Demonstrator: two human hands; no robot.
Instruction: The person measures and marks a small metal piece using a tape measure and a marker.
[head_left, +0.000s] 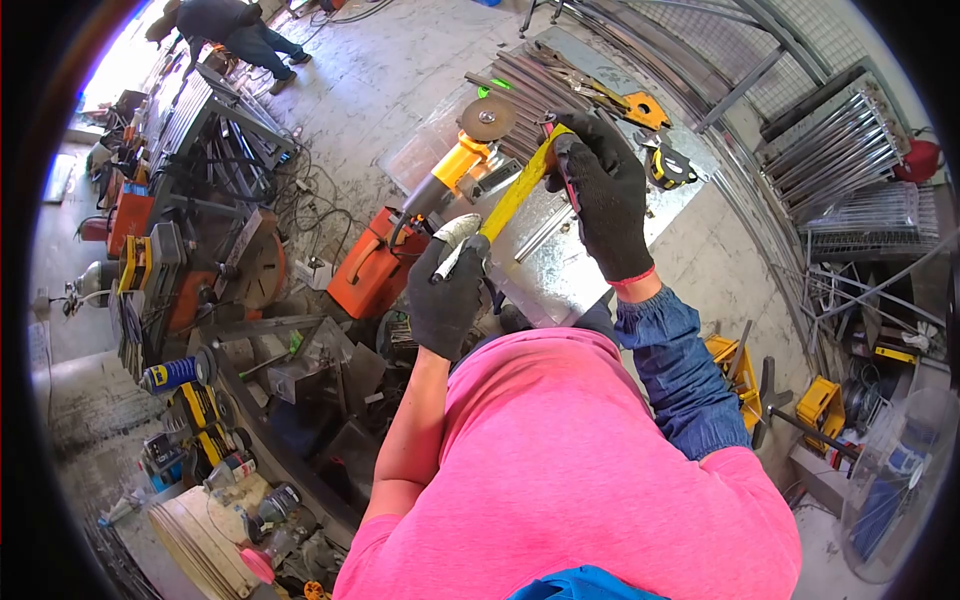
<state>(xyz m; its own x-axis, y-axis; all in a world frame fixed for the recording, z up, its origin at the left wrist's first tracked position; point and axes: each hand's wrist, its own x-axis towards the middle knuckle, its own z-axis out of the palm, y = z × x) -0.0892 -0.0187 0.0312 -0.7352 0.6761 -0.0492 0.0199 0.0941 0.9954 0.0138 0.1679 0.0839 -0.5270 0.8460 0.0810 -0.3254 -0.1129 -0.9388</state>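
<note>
My left hand (445, 300), in a black glove, is closed on a white marker (449, 260) and the lower end of a yellow measuring tape blade (515, 198). The glove's thumb tip looks whitish. The blade runs up at a slant to my right hand (606, 195), also black-gloved, whose fingers are closed around its upper end. A thin red-edged piece shows by the right palm; the glove hides most of it. Beneath the hands is a shiny metal sheet (575, 285). An angle grinder (458, 165) with a brown disc lies beyond the left hand.
A black-and-yellow tape measure (670, 166), an orange tool (646, 110) and metal bars (540, 90) lie on the work surface. An orange-red box (370, 265) stands left, near cables (315, 205). Another person (240, 35) bends over at the far left. Metal racks (845, 150) stand right.
</note>
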